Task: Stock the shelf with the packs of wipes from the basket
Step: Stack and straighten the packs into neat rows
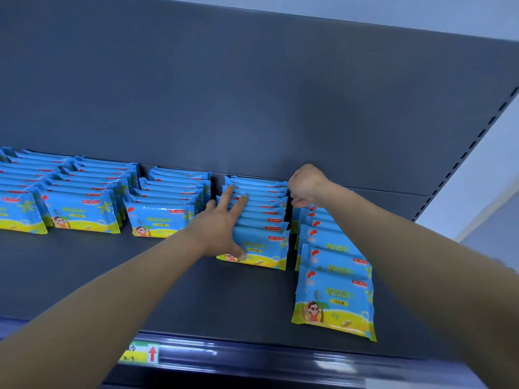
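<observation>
Blue and yellow packs of wipes stand in several front-to-back rows on a dark grey shelf [179, 279]. My left hand [224, 223] lies flat with fingers spread against the left side of the fourth row [264, 217], thumb on its front pack. My right hand [306, 183] is curled at the back of the rightmost row [332, 276], its fingers closed on the top of a rear pack there. That row leans and runs nearest to the shelf's front edge. The basket is out of view.
The shelf's dark back panel [252, 94] rises behind the rows. A slotted upright [466, 153] bounds the right side. A green and yellow price tag [140, 352] with a red arrow sits on the front rail. Bare shelf lies in front of the left rows.
</observation>
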